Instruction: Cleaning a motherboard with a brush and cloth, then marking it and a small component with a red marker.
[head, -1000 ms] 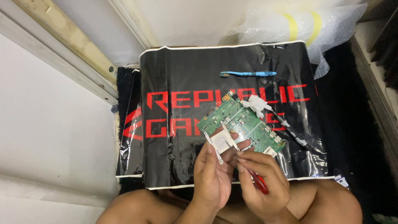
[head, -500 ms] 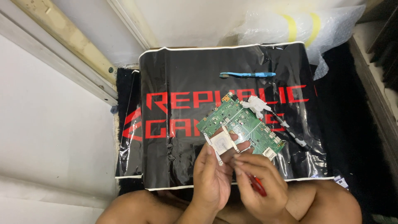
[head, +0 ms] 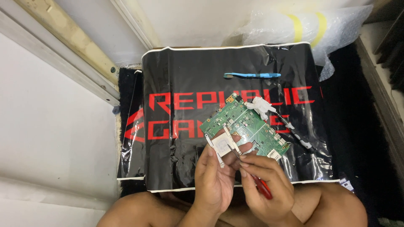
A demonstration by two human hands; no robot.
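We are gripping one green circuit board (head: 246, 124) in our left hand (head: 214, 178), raised just above the black mat (head: 181, 159). Our right hand (head: 265, 185) is pinching one red-handled tool (head: 261, 188) against the metal bracket (head: 221, 146). A slipping tip risks scratching the board. One blue toothbrush (head: 251, 75) is lying beyond.

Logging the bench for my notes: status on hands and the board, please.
Left hand grips green circuit board by its metal bracket. Right hand holds red-handled tool at bracket. Blue toothbrush lies apart; nothing obstructing.
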